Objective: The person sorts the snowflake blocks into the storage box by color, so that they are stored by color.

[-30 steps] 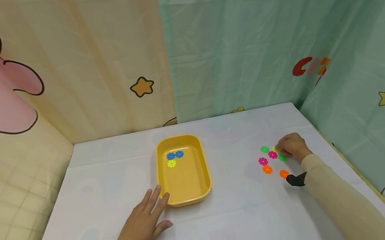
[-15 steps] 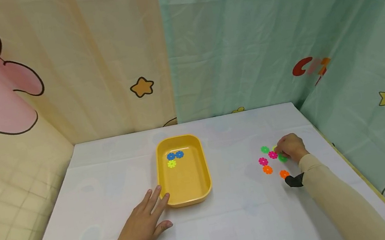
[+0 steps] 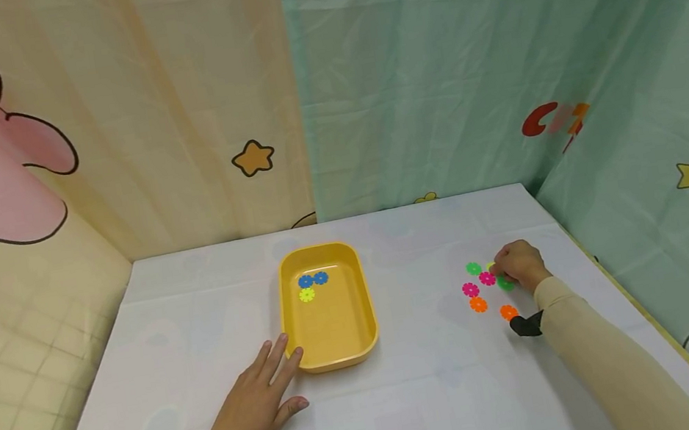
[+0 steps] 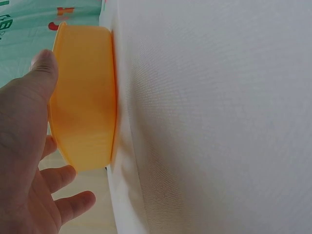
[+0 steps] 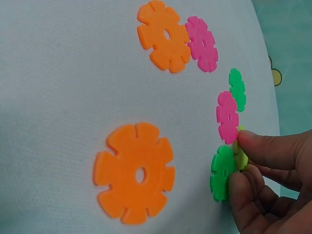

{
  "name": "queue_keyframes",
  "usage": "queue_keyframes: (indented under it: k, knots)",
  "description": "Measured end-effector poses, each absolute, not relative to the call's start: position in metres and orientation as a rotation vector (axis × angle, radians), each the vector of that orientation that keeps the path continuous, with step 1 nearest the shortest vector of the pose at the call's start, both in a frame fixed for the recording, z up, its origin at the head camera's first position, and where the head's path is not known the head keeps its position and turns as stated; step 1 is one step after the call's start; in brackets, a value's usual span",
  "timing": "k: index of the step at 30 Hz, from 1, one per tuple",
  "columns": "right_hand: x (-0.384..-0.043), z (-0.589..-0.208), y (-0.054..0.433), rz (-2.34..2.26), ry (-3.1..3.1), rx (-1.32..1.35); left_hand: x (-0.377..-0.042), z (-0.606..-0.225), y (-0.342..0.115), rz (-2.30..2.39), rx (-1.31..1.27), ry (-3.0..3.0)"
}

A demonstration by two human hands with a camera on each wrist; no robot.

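Observation:
My right hand (image 3: pixel 520 264) pinches a yellow snowflake disc (image 5: pixel 240 155) between thumb and fingers at the right of the table. Around it lie two green discs (image 5: pixel 224 173), two pink discs (image 5: pixel 227 117) and two orange discs (image 5: pixel 135 173), flat and notched like flowers. The fingers touch or nearly touch the nearer green disc. My left hand (image 3: pixel 250 411) has its fingers spread, with fingertips on the near left corner of a yellow tray (image 3: pixel 335 328). Inside the tray are two blue discs (image 3: pixel 313 280) and another yellow disc (image 3: pixel 307 295).
A white cloth covers the table (image 3: pixel 425 396). Printed curtains (image 3: pixel 406 87) stand along the back and both sides. A black strap end (image 3: pixel 527 325) hangs from the right wrist close to an orange disc.
The right forearm has shifted slightly left, while its fingers stay at the yellow disc. The left hand, tray and loose discs keep their places.

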State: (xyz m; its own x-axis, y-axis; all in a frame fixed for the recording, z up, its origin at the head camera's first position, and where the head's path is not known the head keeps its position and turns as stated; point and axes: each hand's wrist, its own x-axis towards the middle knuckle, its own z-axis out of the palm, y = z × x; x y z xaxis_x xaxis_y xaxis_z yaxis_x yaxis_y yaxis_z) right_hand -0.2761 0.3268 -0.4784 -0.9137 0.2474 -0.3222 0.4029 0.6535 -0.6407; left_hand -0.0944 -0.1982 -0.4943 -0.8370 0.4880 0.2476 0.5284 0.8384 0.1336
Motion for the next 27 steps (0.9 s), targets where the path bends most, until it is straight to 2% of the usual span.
queue_keyframes:
  k: [16, 27]
  knots:
    - [-0.2760, -0.4790, 0.3299, -1.137, 2.633, 0.527, -0.0931, -0.4928, -0.1972, -0.293, -0.788, -2.802]
    - [-0.2767, -0.4764, 0.3224, -0.959, 2.733, 0.470, -0.0923, -0.4916, -0.1970, -0.299, -0.781, -2.831]
